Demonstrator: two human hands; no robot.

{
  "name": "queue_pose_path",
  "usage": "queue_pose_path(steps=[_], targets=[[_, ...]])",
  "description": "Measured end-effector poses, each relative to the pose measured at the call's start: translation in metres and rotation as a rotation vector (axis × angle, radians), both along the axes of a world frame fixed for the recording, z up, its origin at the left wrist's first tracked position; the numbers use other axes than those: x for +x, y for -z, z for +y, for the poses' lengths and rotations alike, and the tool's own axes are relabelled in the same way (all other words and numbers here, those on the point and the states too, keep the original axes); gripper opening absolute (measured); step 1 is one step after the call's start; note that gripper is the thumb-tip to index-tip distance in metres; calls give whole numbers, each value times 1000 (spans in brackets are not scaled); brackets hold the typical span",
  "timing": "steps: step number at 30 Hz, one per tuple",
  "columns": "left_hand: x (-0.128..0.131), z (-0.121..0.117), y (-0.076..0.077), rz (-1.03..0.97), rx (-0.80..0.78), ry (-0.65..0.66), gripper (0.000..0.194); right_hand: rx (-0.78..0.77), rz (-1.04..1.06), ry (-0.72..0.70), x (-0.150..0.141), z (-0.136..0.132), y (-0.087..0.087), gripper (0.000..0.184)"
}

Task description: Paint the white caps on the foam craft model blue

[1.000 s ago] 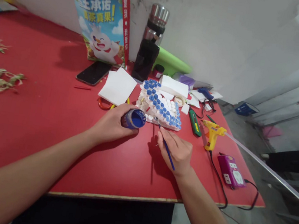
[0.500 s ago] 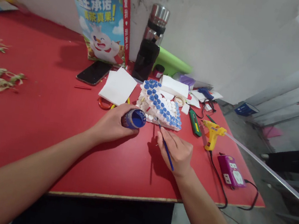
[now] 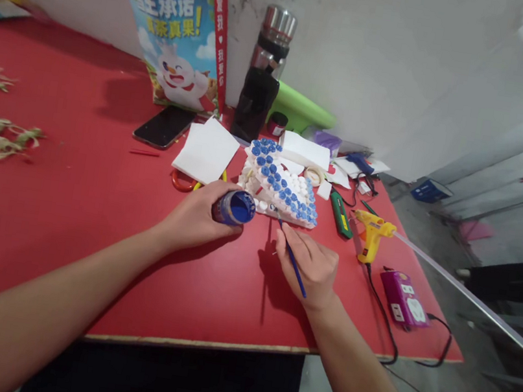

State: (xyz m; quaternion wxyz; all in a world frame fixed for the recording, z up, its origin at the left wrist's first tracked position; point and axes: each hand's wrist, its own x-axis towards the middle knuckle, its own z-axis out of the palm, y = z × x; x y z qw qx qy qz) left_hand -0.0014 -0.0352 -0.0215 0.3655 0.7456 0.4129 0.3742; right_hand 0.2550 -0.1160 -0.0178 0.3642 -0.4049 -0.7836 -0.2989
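My left hand (image 3: 199, 216) is wrapped round a small jar of blue paint (image 3: 236, 208), its open mouth tilted toward me. Between the fingers of my right hand (image 3: 309, 262) is a thin blue paintbrush (image 3: 294, 263). The brush tip reaches the lower front edge of a white craft model (image 3: 286, 190), which is covered in small round pieces. Many pieces on its sloping top are blue; others are white. Around the brush tip, one piece at the front edge shows dark paint. The model rests on the red table (image 3: 207, 299).
Behind stand a printed bag (image 3: 182, 33) and a steel flask (image 3: 277, 28). White paper (image 3: 206, 152) and a phone (image 3: 164, 127) lie left of the model. To the right are a green utility knife (image 3: 341, 214), a yellow glue gun (image 3: 371, 233) and a purple power strip (image 3: 404, 299) with cables.
Almost nothing differs. The brush and my right hand have shifted very slightly to the right; my left hand keeps the paint jar in the same place.
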Motion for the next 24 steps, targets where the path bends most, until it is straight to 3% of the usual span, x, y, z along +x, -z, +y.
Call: queue_pose_path(steps=[24], targets=[[0,1,0,0,-1,5,61,-27,121,-15,2,2,3,16]])
